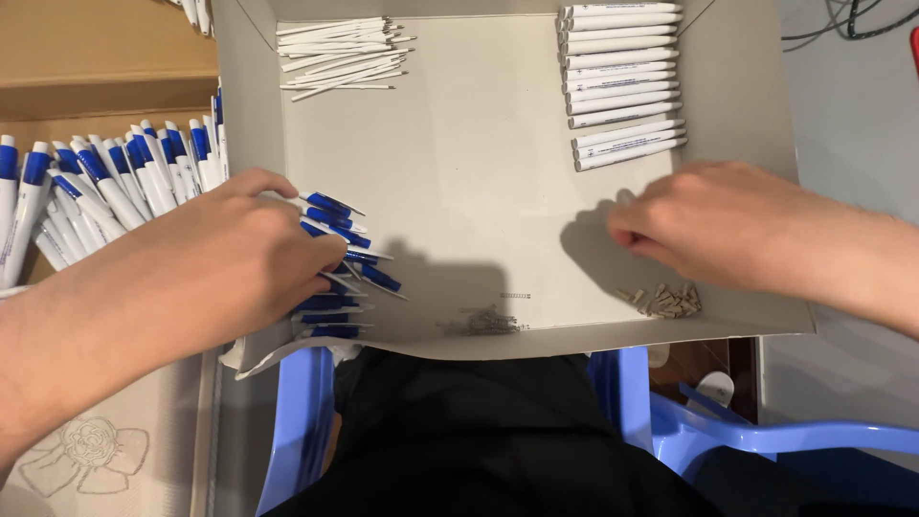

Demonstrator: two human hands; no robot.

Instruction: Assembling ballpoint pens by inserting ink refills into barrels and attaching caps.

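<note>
Left hand (206,263) fingers closed on blue pen tips (337,258), near left of cardboard tray (450,172). Right hand (713,225) fingers pinched, contents hidden. Finished pens (96,187) piled left; barrels (620,81), refills (340,57) remained far.

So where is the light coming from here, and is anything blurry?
Head view: both hands, left hand and right hand, cast dark shadows on the cardboard tray, toward its middle and near edge, so the light seems overhead; the tiny springs look soft.
</note>
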